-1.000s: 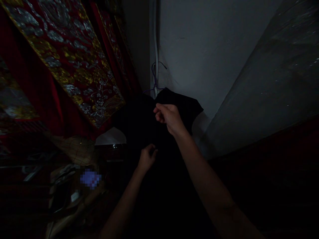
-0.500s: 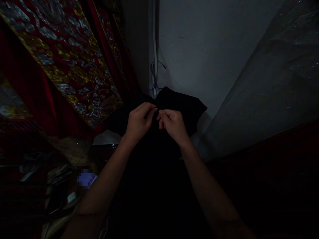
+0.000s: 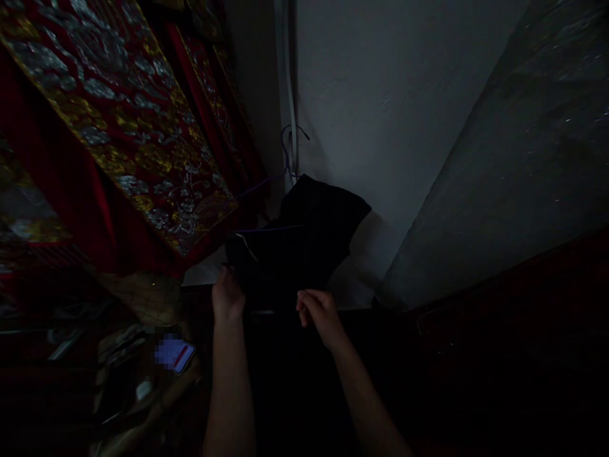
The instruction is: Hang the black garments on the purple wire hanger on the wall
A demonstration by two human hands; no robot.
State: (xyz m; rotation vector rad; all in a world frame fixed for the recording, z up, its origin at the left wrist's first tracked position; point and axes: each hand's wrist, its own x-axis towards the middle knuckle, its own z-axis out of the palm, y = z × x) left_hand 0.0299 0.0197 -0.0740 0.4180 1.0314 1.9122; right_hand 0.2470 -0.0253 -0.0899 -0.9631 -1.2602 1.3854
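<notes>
A black garment [image 3: 323, 209] hangs on a thin purple wire hanger [image 3: 287, 151]. Its right shoulder covers the hanger, while the hanger's left arm is bare. My left hand [image 3: 228, 297] is closed on the garment's left edge, below the hanger's bottom bar. Lower right of it, my right hand [image 3: 318, 310] has its fingers curled in a pinch against the dark cloth. The garment's lower part fades into darkness, so its folds are hidden. A short pale strip [image 3: 247, 247] shows on the cloth near the bottom bar.
A red cloth with gold and silver embroidery [image 3: 157, 146] hangs at the left. Behind the hanger, a pale pipe [image 3: 289, 76] runs down the wall [image 3: 380, 95]. A lit phone [image 3: 183, 355] lies among clutter at lower left. Clear plastic sheeting [image 3: 523, 165] covers the right.
Both hands have moved down and apart, the left one further to the left. The garment's left shoulder has come off the hanger, baring its left arm and bottom bar.
</notes>
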